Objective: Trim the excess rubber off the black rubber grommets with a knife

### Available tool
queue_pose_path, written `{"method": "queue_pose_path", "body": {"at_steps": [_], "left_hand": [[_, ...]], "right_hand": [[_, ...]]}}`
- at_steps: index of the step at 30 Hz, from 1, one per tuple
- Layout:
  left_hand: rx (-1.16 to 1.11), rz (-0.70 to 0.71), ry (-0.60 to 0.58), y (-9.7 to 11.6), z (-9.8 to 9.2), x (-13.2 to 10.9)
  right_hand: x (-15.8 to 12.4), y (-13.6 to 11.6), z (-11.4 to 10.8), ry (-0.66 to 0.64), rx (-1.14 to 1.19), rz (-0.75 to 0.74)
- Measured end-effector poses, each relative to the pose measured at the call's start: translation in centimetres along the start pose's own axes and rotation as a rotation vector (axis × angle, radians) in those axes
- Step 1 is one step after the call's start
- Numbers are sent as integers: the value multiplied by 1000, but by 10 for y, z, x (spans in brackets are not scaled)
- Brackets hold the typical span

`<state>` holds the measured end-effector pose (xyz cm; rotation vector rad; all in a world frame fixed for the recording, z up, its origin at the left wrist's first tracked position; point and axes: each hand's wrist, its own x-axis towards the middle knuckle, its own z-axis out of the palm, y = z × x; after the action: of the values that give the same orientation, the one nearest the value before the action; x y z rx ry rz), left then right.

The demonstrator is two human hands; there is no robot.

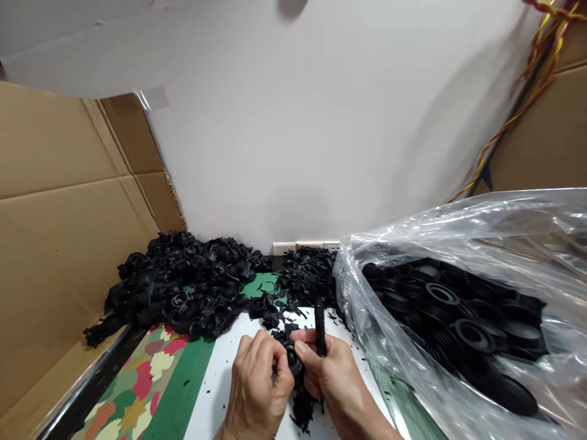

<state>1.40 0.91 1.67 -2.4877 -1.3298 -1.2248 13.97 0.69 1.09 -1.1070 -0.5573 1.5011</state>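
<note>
My left hand (257, 380) is closed, its fingers curled against a small black rubber part (293, 362) with rounded folds. From the other side my right hand (337, 379) grips the same part between thumb and forefinger. A black pen-like tool (320, 324) stands nearly upright in my right hand, against the forefinger; its lower end is hidden. Black scraps (302, 410) lie on the white sheet (208, 391) beneath my hands. The fingers hide much of the held part.
Ribbed black rubber pieces (183, 281) are heaped at the left, beside a cardboard panel (68, 244). Black trimmings (309, 275) pile up against the wall (293, 122). An open clear plastic bag (458, 223) at the right holds black bellows-like parts (440, 305). Twisted wires (518, 119) hang at the upper right.
</note>
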Motion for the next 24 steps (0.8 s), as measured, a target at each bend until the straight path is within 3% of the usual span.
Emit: {"method": "queue_pose_path", "body": {"at_steps": [4, 9, 17, 24], "left_hand": [[-206, -156, -12, -4, 3, -1], [-287, -177, -14, -4, 2, 1], [-35, 97, -122, -11, -8, 2], [166, 274, -113, -4, -7, 7]], "right_hand": [[2, -1, 2, -24, 30, 10], [4, -2, 1, -26, 41, 13], [16, 10, -4, 26, -12, -74], [11, 8, -7, 42, -212, -233]]}}
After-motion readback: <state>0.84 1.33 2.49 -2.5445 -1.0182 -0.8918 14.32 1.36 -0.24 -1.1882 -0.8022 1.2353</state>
